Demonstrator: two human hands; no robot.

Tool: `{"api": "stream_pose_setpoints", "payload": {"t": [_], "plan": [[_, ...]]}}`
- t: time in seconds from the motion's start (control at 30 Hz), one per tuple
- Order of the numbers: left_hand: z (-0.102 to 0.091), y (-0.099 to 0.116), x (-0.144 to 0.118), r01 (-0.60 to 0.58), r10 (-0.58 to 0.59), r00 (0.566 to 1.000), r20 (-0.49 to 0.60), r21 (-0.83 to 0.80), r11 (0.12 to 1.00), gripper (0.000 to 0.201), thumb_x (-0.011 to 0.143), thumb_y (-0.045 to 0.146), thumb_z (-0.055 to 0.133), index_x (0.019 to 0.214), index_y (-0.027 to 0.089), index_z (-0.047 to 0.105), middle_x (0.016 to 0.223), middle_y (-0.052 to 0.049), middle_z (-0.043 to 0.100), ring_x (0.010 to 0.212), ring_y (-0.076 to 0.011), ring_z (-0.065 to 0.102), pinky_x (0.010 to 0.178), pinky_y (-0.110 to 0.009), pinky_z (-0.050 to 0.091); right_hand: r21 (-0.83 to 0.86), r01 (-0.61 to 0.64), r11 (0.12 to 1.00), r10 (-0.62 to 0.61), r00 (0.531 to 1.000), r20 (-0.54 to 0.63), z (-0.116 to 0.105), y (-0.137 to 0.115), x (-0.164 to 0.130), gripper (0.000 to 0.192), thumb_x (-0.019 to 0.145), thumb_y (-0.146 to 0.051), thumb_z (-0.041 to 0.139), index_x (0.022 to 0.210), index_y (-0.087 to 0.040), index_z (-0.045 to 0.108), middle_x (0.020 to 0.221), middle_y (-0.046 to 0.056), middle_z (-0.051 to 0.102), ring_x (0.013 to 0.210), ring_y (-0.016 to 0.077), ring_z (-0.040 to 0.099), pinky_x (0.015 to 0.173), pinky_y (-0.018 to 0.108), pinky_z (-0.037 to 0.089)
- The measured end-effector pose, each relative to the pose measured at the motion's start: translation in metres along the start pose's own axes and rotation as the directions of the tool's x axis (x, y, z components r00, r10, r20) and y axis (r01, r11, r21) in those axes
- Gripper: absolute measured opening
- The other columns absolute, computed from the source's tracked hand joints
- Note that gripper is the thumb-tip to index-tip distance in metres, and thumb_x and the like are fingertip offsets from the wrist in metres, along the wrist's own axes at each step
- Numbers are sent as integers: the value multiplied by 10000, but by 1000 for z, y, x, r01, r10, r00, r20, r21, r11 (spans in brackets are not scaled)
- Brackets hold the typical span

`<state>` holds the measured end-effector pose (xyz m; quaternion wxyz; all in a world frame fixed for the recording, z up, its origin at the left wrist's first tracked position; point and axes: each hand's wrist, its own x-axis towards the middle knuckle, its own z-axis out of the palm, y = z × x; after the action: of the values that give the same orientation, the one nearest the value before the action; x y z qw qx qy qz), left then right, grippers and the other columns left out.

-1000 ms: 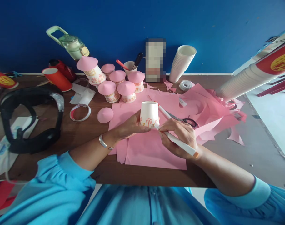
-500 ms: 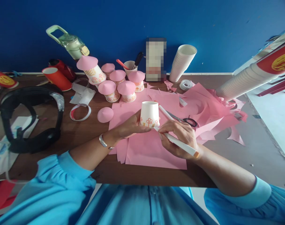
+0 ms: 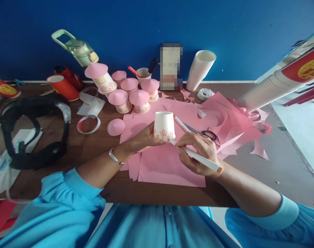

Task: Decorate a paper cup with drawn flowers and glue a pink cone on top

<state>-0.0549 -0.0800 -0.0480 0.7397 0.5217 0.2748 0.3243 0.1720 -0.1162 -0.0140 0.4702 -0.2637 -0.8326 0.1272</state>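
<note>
1. We steady an upturned white paper cup (image 3: 164, 124) with our left hand (image 3: 144, 139), fingers curled against its lower side.
2. The cup stands on pink paper (image 3: 169, 165) near the middle of the desk (image 3: 95, 151).
3. Our right hand (image 3: 198, 151) grips a white marker (image 3: 198, 157), its tip at the cup's bottom rim, beside the orange flowers drawn there.
4. Scissors (image 3: 203, 132) lie just behind our right hand.
5. Pink-capped cups (image 3: 131, 93) cluster toward the desk's far edge.

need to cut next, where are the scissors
In the head view, the scissors lie on the pink paper just beyond the right hand, right of the upturned paper cup.
</note>
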Motion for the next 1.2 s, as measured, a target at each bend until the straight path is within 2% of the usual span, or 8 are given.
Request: {"api": "stream_pose_setpoints", "payload": {"t": [0.1, 0.2, 0.3, 0.47, 0.73, 0.87, 1.03, 1.2], "plan": [[3, 3, 1, -19, 19, 1000, -8, -46, 999, 640, 850, 350, 878, 1428, 245, 623, 1276, -106, 740, 1196, -280, 693, 975, -378, 550, 16, -17, 1000, 18, 997, -75, -2, 0, 0, 192, 944, -91, 635, 1075, -230, 620, 832, 10, 727, 701, 164, 738, 604, 286, 613], [5, 6, 4, -57, 59, 998, 20, -78, 995, 480, 864, 344, 868, 1304, 241, 706, 1232, -91, 767, 1209, -282, 707, 1029, -402, 549, -39, -69, 997, 61, 985, -163, 0, 2, -1, 187, 967, -115, 662, 1110, -233, 635, 903, 43, 755, 775, 190, 759, 687, 329, 653], [6, 7, 7, -83, 87, 995, 39, -88, 993, 375, 899, 311, 834, 1255, 244, 737, 1219, -88, 776, 1235, -283, 706, 1059, -415, 548, -68, -104, 992, 89, 977, -194, 3, 5, -2, 189, 986, -133, 664, 1141, -238, 639, 940, 54, 770, 826, 201, 776, 730, 343, 668], [6, 6, 6, -70, 77, 995, 56, -116, 991, 362, 929, 315, 810, 1274, 241, 727, 1261, -92, 760, 1244, -266, 695, 1078, -409, 536, -79, -63, 995, 49, 985, -166, 6, 6, -3, 195, 990, -126, 662, 1153, -232, 642, 977, 61, 788, 857, 192, 796, 751, 318, 678], [8, 7, 3, 8, -8, 1000, 0, -88, 996, 403, 811, 313, 922, 1137, 208, 710, 1075, -51, 752, 1014, -209, 694, 931, -367, 535, -72, 25, 997, -33, 993, -114, 8, 5, -3, 203, 976, -120, 660, 1154, -218, 646, 966, 62, 784, 853, 194, 801, 742, 323, 697], [10, 12, 2, 27, -28, 1000, -13, -55, 998, 405, 806, 331, 921, 1120, 198, 704, 1059, -53, 736, 1005, -209, 675, 936, -372, 521, -46, 0, 999, -5, 994, -113, 5, 3, -3, 207, 967, -115, 655, 1140, -226, 633, 907, 36, 759, 777, 182, 776, 660, 318, 675], [11, 16, 0, 21, -21, 1000, -16, -19, 1000, 358, 818, 337, 900, 1088, 196, 710, 1057, -49, 705, 983, -195, 650, 912, -347, 521, -29, 29, 999, -30, 999, -41, 3, 0, -1, 194, 942, -76, 636, 1056, -230, 608, 768, -7, 705, 617, 151, 709, 525, 278, 572], [6, 7, 0, 14, -13, 1000, -17, 26, 1000, 470, 825, 354, 890, 1232, 214, 702, 1077, -60, 703, 1004, -210, 654, 905, -352, 536, -24, 44, 999, -44, 999, -19, 4, 0, -1, 246, 905, -33, 635, 1059, -225, 617, 762, -23, 691, 616, 157, 715, 567, 277, 573]]}}
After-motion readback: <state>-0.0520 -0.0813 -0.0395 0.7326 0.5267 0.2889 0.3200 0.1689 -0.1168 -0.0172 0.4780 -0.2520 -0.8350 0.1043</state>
